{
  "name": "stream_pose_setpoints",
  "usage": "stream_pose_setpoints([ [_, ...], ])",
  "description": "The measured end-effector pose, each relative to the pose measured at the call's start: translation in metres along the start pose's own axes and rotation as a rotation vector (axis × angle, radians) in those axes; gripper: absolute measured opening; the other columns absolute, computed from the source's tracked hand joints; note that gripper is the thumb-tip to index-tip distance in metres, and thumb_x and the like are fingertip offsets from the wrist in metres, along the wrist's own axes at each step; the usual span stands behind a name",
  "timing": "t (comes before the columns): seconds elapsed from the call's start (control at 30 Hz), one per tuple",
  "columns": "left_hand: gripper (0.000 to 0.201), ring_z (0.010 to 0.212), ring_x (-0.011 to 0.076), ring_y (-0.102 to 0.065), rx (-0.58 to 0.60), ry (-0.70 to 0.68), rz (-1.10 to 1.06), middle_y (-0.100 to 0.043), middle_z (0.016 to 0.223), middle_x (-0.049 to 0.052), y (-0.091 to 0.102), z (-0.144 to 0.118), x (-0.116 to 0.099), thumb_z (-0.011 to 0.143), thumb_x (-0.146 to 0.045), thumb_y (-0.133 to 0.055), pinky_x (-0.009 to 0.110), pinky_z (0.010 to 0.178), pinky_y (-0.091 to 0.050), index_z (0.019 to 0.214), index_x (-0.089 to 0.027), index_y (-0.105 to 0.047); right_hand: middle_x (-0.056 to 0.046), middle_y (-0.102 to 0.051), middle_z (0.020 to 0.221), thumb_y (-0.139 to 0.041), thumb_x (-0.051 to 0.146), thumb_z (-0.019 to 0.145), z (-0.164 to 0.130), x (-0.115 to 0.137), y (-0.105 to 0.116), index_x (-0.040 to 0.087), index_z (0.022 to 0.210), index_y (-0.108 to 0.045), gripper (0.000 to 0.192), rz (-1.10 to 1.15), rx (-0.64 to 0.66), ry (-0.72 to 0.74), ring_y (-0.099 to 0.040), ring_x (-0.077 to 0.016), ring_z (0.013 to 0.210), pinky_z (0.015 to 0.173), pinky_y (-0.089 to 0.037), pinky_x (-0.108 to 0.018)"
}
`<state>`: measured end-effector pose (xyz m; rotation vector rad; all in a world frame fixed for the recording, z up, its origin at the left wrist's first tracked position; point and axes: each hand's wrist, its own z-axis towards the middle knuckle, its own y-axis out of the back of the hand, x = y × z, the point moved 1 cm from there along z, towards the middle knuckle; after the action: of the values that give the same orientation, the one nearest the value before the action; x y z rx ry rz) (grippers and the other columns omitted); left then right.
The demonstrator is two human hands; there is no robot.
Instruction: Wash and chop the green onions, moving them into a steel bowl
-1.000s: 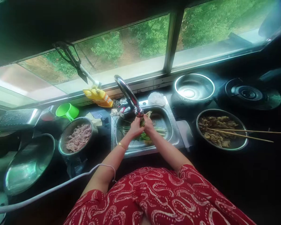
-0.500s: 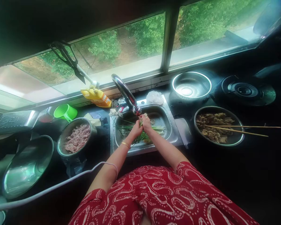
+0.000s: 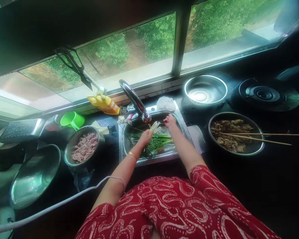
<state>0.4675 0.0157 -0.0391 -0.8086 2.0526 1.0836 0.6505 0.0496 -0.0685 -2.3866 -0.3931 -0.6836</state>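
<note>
My left hand (image 3: 146, 136) is wrapped round a bunch of spring onions (image 3: 155, 126), their white ends pointing up under the faucet (image 3: 146, 117). Over the right part of the metal sink (image 3: 183, 132), my right hand (image 3: 170, 121) is apart from the bunch. Its fingers are curled together, and whether anything small is between them cannot be made out. More spring onions (image 3: 161, 142), with long green leaves and pale stems, lie in the sink below both hands.
Left of the sink stand a bowl of minced meat (image 3: 85, 147), a green dipper (image 3: 72, 120) and a yellow bottle (image 3: 104, 104). To the right are a colander (image 3: 206, 89), a bowl of cooked-looking pieces (image 3: 231, 139) with chopsticks (image 3: 269, 134), and a burner (image 3: 267, 94).
My right hand has come away from the bunch and moved right, towards the far side of the sink. My left hand keeps hold of the spring onions, whose white ends now show.
</note>
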Motion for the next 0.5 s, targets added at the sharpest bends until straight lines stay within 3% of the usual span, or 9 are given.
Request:
stream_pose_setpoints([
  [0.07,0.033,0.041,0.0075,-0.035,0.045,0.119,-0.193,-0.038,0.050,-0.007,0.006,0.001,0.002,0.091,-0.046,-0.047,0.021,0.047,-0.032,0.073,-0.019,-0.050,0.009,-0.046,0.052,-0.042,0.032,0.096,-0.006,-0.004,0.013,0.023,0.075,-0.046,0.023,-0.062,0.110,-0.037,-0.038,-0.0057,0.038,0.043,-0.038,-0.018],
  [0.13,0.037,0.036,0.0054,-0.030,0.126,0.202,-0.376,-0.038,0.049,-0.008,0.010,0.002,0.000,0.092,-0.051,-0.044,0.019,0.043,-0.030,0.076,-0.019,-0.050,0.003,-0.062,0.069,-0.046,0.039,0.094,-0.021,-0.022,0.022,0.022,0.084,-0.056,0.022,-0.133,0.353,-0.119,-0.056,-0.0086,0.055,0.050,-0.044,-0.020],
  [0.2,0.039,0.034,0.0045,-0.029,0.238,0.264,-0.478,-0.040,0.048,-0.007,0.010,0.002,-0.003,0.092,-0.053,-0.043,0.019,0.041,-0.030,0.076,-0.018,-0.050,-0.001,-0.068,0.083,-0.054,0.043,0.089,-0.037,-0.045,0.027,0.022,0.091,-0.061,0.022,-0.178,0.598,-0.164,-0.063,-0.0122,0.070,0.058,-0.048,-0.023],
  [0.27,0.041,0.033,0.0048,-0.030,0.366,0.317,-0.497,-0.042,0.048,-0.005,0.007,0.001,-0.004,0.091,-0.054,-0.042,0.019,0.039,-0.031,0.076,-0.017,-0.052,-0.001,-0.070,0.088,-0.063,0.043,0.083,-0.047,-0.063,0.026,0.022,0.092,-0.063,0.023,-0.198,0.695,-0.138,-0.062,-0.0125,0.068,0.058,-0.048,-0.024],
  [0.33,0.042,0.035,0.0067,-0.038,0.420,0.335,-0.493,-0.049,0.051,-0.002,0.002,0.000,-0.004,0.090,-0.055,-0.043,0.020,0.040,-0.035,0.079,-0.017,-0.056,-0.001,-0.071,0.082,-0.067,0.043,0.079,-0.048,-0.072,0.020,0.021,0.086,-0.063,0.023,-0.228,0.656,-0.103,-0.057,-0.0108,0.055,0.051,-0.044,-0.023],
  [0.4,0.035,0.046,0.0100,-0.051,0.343,0.266,-0.474,-0.057,0.059,0.000,-0.002,0.003,-0.003,0.088,-0.050,-0.049,0.022,0.048,-0.043,0.088,-0.017,-0.059,0.001,-0.069,0.069,-0.068,0.041,0.078,-0.043,-0.073,0.012,0.020,0.078,-0.061,0.022,-0.264,0.540,-0.065,-0.053,-0.0098,0.047,0.046,-0.041,-0.023],
  [0.5,0.026,0.075,0.0158,-0.064,0.210,0.042,-0.348,-0.068,0.079,0.002,-0.006,0.011,-0.002,0.079,-0.031,-0.063,0.026,0.072,-0.050,0.101,-0.017,-0.062,0.004,-0.064,0.058,-0.071,0.036,0.074,-0.040,-0.067,0.001,0.020,0.071,-0.057,0.021,-0.274,0.358,0.080,-0.056,-0.0105,0.050,0.051,-0.046,-0.022],
])
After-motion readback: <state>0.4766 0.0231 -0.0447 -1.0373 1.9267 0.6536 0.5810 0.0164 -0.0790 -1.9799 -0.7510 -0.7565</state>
